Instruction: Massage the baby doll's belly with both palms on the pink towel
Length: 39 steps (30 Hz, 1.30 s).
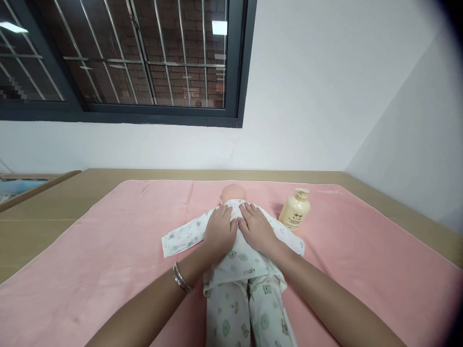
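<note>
A baby doll (233, 192) lies stretched out on a pink mat, its head away from me. It wears a white long-sleeved top (242, 262) and matching trousers (231, 313) with small green and grey prints. My left hand (220, 229) rests flat on the upper left of the doll's torso, fingers extended. On the upper right side lies my right hand (257, 227), also flat with fingers stretched out. The two thumbs nearly meet at the middle. Both sleeves spread out sideways. The doll's face is not visible.
The pink mat (119, 270) covers much of a wooden surface (47, 236). A pale yellow pump bottle (294, 209) stands right of the doll, near its sleeve. Behind are a white wall (300, 96) and a dark-framed barred window (162, 113).
</note>
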Tool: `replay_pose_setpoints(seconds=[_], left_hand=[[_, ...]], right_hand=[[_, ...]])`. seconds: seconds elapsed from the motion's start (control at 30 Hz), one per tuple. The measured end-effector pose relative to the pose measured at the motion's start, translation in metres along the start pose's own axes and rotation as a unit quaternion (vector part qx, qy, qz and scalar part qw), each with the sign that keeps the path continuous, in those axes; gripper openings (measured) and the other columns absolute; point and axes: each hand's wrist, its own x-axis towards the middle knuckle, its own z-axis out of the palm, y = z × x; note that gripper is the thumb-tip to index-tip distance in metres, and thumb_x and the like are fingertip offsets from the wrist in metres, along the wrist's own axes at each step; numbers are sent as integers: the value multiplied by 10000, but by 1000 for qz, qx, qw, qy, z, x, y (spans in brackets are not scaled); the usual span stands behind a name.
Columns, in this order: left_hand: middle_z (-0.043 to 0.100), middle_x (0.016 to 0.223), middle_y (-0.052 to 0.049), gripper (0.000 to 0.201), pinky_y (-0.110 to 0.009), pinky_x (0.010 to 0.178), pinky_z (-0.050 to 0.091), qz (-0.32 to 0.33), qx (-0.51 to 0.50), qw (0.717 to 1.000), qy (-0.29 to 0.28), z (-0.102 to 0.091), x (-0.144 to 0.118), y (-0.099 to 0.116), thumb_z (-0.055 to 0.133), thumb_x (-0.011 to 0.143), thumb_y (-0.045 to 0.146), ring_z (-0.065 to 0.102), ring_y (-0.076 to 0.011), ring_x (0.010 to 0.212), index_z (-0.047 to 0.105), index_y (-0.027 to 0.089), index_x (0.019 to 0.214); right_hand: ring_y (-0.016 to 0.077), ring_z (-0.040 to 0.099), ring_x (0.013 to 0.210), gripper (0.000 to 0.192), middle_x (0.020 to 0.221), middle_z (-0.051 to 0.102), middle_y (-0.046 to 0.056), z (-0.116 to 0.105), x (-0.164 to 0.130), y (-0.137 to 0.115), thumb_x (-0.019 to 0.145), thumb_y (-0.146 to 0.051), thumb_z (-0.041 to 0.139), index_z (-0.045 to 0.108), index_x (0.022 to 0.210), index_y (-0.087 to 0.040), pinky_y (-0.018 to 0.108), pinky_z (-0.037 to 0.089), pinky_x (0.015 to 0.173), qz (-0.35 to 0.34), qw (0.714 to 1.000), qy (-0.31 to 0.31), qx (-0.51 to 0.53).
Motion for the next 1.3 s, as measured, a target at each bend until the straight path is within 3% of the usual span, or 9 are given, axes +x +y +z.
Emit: replay_pose_setpoints(seconds=[0.23, 0.7, 1.03, 1.3], left_hand=[[521, 1378, -127, 455, -477, 1141, 253, -33, -89, 995, 6, 10, 4, -13, 392, 886, 253, 425, -256, 1308, 483, 131, 1315], [548, 1346, -139, 441, -442, 1137, 268, -25, -78, 996, 20, 6, 2, -9, 402, 882, 238, 455, -255, 1276, 510, 102, 1287], [467, 1431, -158, 484, -458, 1124, 277, -73, -61, 993, -71, -3, 16, -22, 390, 910, 350, 385, -261, 1361, 480, 121, 1326], [499, 1402, -162, 446, -477, 1096, 308, -30, 31, 998, -51, -10, -8, 13, 300, 932, 225, 420, -285, 1334, 488, 109, 1319]], right_hand=[[306, 300, 1383, 513, 1490, 365, 165, 2, -1, -3, 969, -343, 316, 384, 1423, -113, 475, 228, 1121, 3, 1000, 11, -3], [296, 312, 1378, 510, 1485, 378, 154, 0, 0, -3, 971, -349, 310, 395, 1417, -116, 468, 237, 1120, 1, 1000, 11, -8], [320, 423, 1312, 528, 1391, 476, 230, -18, -21, -26, 975, -316, 271, 431, 1391, -34, 445, 296, 1088, -25, 995, -25, -98], [254, 428, 1318, 466, 1397, 500, 156, -24, -9, -10, 987, -299, 243, 488, 1346, -131, 442, 273, 1090, -25, 998, -41, -48]])
